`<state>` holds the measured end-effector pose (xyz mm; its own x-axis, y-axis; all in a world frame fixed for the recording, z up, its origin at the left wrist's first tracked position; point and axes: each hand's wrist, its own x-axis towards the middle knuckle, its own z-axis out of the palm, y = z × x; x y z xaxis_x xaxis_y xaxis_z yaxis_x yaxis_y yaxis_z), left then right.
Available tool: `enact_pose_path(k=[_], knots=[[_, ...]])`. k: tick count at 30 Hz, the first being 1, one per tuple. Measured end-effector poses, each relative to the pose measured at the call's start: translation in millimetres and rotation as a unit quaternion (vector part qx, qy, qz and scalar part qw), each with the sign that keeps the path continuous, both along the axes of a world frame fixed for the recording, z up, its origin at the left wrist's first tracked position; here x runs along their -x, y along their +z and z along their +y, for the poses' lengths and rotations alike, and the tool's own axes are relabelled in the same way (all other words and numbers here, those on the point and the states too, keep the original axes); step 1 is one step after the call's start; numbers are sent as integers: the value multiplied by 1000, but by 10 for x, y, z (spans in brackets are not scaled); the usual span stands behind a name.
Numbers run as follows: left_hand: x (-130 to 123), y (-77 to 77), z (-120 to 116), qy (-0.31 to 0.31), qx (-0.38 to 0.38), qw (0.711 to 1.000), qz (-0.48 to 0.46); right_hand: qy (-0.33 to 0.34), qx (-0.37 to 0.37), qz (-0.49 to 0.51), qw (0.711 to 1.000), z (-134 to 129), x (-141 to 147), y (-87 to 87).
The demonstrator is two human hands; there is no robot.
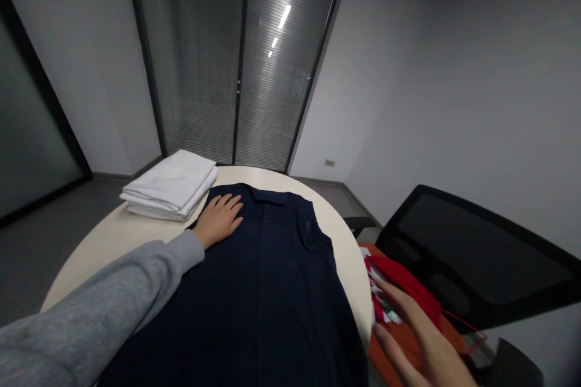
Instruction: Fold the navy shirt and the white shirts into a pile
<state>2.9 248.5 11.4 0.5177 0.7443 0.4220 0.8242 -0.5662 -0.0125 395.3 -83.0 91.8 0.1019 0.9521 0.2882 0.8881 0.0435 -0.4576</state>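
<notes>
A dark navy shirt (258, 278) lies spread out on a round cream table (95, 248), its collar toward the far edge and its button front facing up. My left hand (218, 219) rests flat on the shirt's upper left part, near the shoulder, with the fingers spread. Off the table's right edge, my right hand (417, 338) hangs in the air above the chair seat, thumb and fingers apart and nothing between them. The shirt's lower part runs out of view at the bottom.
Folded white cloths (170, 184) are stacked at the table's far left. A black mesh office chair (476, 242) stands at the right, with a red bag (406, 278) and small items on its orange seat. Behind the table is a glass partition (236, 60) with blinds.
</notes>
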Motion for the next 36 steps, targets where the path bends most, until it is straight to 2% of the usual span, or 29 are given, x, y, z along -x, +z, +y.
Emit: enact_pose_path(k=[2,3,4,6,9,11,13,15,18,19,21,22,24,26,28,31,33,36], knots=[[-75,1,-75,-38,42,998,10,144,63,9,987,526,518,147],[-102,-11,-104,-48,69,996,15,217,97,13,971,810,768,155],[-120,-28,-126,-51,94,994,21,273,123,15,954,1090,985,117],[-127,-62,-152,-41,119,992,29,306,143,-12,941,1593,1273,-64],[-99,-70,-173,-10,111,993,36,269,186,-128,936,2098,1288,-379],[-85,-55,-193,12,96,995,38,181,195,-202,943,2278,1067,-481],[-88,-38,-215,29,81,995,41,79,200,-244,946,2395,745,-470],[-101,-16,-228,46,64,996,47,-15,199,-271,942,2502,426,-378],[-114,61,-228,82,28,995,57,-118,167,-312,928,2701,193,-214],[-116,102,-231,93,14,994,58,-111,137,-318,932,2780,219,-183],[-127,187,-256,88,-8,995,43,-14,75,-308,948,2950,426,-187],[-139,220,-284,62,-11,998,29,64,52,-291,953,3039,591,-224],[-181,241,-365,-22,14,1000,1,196,56,-266,942,3217,975,-351],[-239,186,-459,-80,80,993,-20,268,72,-251,927,3388,1327,-508],[-294,82,-533,-76,145,986,-38,295,78,-234,923,3549,1559,-643],[-342,-38,-584,-50,187,980,-53,281,76,-202,935,3776,1648,-739],[-354,-49,-595,-55,193,979,-42,265,78,-184,943,3951,1601,-720],[-351,-17,-585,-65,199,978,-21,220,91,-166,957,4294,1524,-595]])
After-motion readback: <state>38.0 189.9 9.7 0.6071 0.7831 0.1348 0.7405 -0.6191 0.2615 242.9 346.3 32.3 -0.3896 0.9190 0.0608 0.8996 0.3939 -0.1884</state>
